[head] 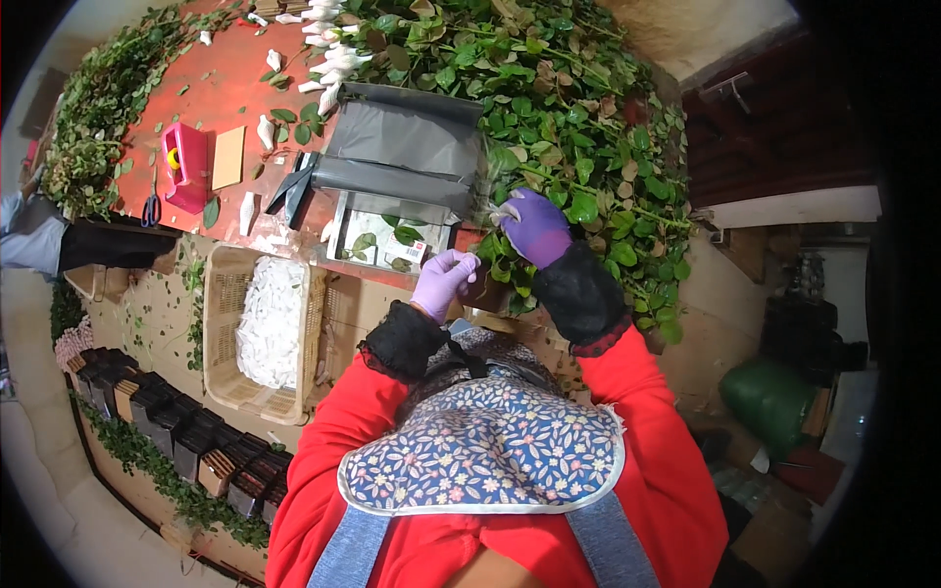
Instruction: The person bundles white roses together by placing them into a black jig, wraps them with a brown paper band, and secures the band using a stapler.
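Note:
My left hand point(445, 283), in a light purple glove, is at the front edge of the red table point(279, 187), its fingertips pinched together. Whether something thin is between them cannot be told. Just right and beyond it, my right hand point(537, 228), in a darker purple glove, has its fingers curled at the edge of the leafy stems point(581, 140). A pale bit shows at its fingertips, too small to name. Left of my right hand stands an open box with dark grey plastic film point(401, 140). A clear-sided tray point(353, 224) with loose leaves and a printed label lies in front of it.
White mesh bud sleeves point(334, 66) line the stem ends. A pink tape dispenser point(185, 169), scissors point(151, 209), a cardboard piece point(229, 158) and a black stapler-like tool point(294, 189) lie left. Below stands a plastic crate point(220, 323) of white pieces. Another person point(37, 235) is far left.

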Demonstrator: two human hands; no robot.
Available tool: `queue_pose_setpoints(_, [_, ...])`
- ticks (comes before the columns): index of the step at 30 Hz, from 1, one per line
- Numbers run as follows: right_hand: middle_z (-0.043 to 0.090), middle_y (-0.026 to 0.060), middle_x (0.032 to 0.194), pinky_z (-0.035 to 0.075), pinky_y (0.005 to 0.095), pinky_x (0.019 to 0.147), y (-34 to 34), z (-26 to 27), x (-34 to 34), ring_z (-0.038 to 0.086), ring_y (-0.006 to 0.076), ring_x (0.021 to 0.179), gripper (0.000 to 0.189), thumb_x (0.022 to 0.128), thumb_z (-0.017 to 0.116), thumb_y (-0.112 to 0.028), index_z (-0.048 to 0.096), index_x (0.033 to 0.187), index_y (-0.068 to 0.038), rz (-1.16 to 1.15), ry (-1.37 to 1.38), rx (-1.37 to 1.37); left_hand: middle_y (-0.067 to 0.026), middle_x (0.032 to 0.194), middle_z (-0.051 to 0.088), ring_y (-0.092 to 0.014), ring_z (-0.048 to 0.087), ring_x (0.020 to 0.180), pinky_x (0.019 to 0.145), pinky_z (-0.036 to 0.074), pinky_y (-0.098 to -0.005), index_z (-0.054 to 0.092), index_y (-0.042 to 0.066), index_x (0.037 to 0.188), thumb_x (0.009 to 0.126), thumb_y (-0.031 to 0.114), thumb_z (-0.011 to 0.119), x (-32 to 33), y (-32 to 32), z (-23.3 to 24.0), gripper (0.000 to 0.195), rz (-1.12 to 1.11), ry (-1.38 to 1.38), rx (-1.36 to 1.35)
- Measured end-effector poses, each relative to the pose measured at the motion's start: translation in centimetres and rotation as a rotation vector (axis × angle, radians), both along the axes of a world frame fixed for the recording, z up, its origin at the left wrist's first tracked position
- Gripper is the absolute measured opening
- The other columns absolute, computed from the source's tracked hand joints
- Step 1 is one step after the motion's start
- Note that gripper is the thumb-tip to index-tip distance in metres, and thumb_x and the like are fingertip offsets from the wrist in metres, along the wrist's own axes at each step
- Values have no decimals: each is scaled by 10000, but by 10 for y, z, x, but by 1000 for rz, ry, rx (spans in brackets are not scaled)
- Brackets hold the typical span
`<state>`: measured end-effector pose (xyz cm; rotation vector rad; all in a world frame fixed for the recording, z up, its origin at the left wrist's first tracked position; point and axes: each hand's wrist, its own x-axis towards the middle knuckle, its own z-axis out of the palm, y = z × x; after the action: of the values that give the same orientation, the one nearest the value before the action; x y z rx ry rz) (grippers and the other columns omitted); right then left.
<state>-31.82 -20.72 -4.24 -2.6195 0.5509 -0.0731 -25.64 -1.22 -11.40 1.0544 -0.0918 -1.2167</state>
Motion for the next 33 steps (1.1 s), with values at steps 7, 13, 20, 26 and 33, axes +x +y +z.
queue_pose_setpoints(7, [605,136,902,484,462,708,-2,0,2,610,360,835,223,841,677,-285,667,803,-65,36,-16,-32,-25,735,604,-93,533,552,516,429,-229,519,59,895,886,107,698,25,-20,-33,186,58,-157,85])
queue_pose_setpoints(13, [636,220,1103,499,456,801,3,8,5,622,394,949,240,852,678,-290,691,911,-58,-34,84,-42,-25,695,598,-101,542,546,493,439,-245,546,34,900,864,74,704,17,-56,-45,168,344,-321,211])
queue_pose_setpoints(20, [630,227,1149,505,438,821,9,11,1,620,396,983,268,852,681,-296,680,927,-38,4,13,-68,-53,665,623,-123,561,537,477,437,-288,586,17,813,851,156,719,6,-72,-73,195,533,-499,516])
queue_pose_setpoints(26, [653,154,1057,527,356,776,2,39,-27,655,318,915,256,848,701,-171,661,1048,-15,28,-276,284,-133,760,688,-227,652,649,620,515,-336,684,-2,964,900,231,623,-3,-74,-53,249,61,-407,499])
queue_pose_setpoints(33, [671,156,1083,502,316,876,20,126,-49,654,234,980,295,904,624,-148,649,1152,10,271,-332,443,-225,920,702,-382,681,872,807,532,-410,683,6,1050,899,278,576,28,-57,-24,329,-213,-965,629])
